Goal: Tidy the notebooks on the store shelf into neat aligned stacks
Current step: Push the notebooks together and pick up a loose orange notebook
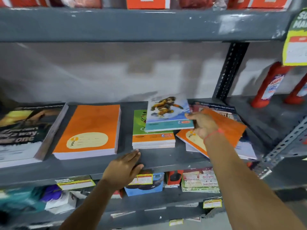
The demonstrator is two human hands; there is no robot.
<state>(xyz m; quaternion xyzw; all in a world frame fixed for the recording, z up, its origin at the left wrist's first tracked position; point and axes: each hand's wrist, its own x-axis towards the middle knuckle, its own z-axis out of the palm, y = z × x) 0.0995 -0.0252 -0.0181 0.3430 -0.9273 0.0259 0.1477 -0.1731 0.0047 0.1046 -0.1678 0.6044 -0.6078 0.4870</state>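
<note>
On the grey shelf [166, 158] lie several notebook stacks. My right hand [201, 125] grips the right edge of a blue notebook with a monkey picture [166, 113], which rests askew on a small green-and-orange stack [153, 138]. To the right sits a messy pile with a tilted orange notebook [227, 128] on top, partly hidden by my right arm. A neat orange stack [89, 130] and a dark-covered stack [25, 130] lie to the left. My left hand [124, 170] rests flat on the shelf's front edge, fingers together, holding nothing.
A perforated metal upright [232, 70] stands behind the messy pile. Red bottles [270, 85] stand on the adjoining shelf at right. A lower shelf holds boxes and packets [199, 180]. Price tags [142, 179] hang on the shelf lip. Another shelf runs overhead.
</note>
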